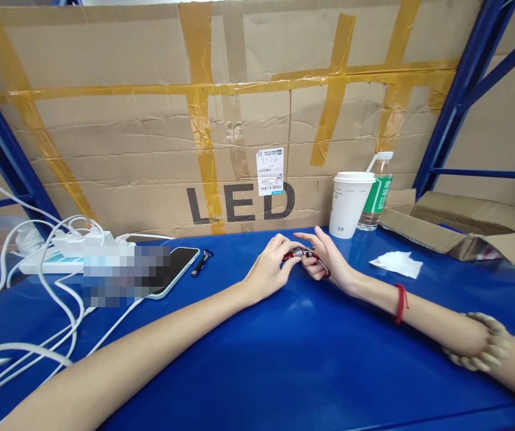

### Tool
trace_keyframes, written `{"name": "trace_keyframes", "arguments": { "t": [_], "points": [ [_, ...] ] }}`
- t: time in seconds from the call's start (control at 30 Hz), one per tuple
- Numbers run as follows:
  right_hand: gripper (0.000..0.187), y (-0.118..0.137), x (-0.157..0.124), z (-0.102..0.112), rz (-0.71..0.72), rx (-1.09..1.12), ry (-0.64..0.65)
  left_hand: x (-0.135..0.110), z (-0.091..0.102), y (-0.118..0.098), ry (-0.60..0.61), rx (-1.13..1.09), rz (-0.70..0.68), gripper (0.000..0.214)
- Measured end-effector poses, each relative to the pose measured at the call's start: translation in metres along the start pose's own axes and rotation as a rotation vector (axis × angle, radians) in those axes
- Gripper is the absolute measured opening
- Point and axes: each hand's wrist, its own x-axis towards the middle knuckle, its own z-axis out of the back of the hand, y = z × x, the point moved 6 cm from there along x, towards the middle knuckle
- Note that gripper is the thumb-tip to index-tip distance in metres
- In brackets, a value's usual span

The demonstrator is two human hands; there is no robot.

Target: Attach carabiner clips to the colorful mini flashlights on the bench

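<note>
Above the blue tabletop, my two hands meet around a small red object with dark and silvery parts. Its kind cannot be made out, since fingers cover much of it. The thumb and fingertips of my left hand pinch its red end. My right hand has its lower fingers curled at the dark end, while the index finger stretches toward my left hand. A bit of dark red shows under the right palm. My right wrist wears a red cord and a beaded bracelet.
On the left lie a phone, a small black rod with a loop, and a white power strip with tangled cables. Rightward stand a paper cup, a bottle, a crumpled tissue and an open carton. A large cardboard box stands behind.
</note>
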Motion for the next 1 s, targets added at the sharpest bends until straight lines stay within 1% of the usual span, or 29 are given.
{"name": "trace_keyframes", "arguments": {
  "t": [0.17, 0.37, 0.63, 0.73, 0.83, 0.93, 1.0],
  "points": [
    [0.055, -0.002, 0.0, 0.005, 0.04, -0.069, -0.065, -0.001, -0.004, -0.002, 0.056, -0.029, -0.014, 0.022],
    [0.049, -0.002, -0.004, 0.005, 0.052, -0.205, -0.1, -0.001, -0.003, -0.003, 0.067, -0.011, -0.012, 0.021],
    [0.048, -0.005, -0.005, 0.001, 0.06, -0.31, -0.058, -0.002, -0.004, -0.003, 0.1, -0.016, -0.028, 0.021],
    [0.048, -0.004, -0.006, 0.0, 0.094, -0.352, -0.043, -0.002, -0.005, -0.004, 0.127, 0.01, -0.031, 0.021],
    [0.049, -0.001, -0.007, 0.001, 0.138, -0.397, -0.06, -0.002, -0.005, -0.004, 0.131, 0.02, -0.03, 0.02],
    [0.048, 0.004, -0.009, 0.002, 0.195, -0.481, -0.089, -0.002, -0.004, -0.005, 0.133, 0.023, -0.027, 0.02],
    [0.046, 0.009, -0.012, 0.001, 0.241, -0.548, -0.084, -0.002, -0.004, -0.005, 0.136, 0.027, -0.027, 0.02]
  ]
}}
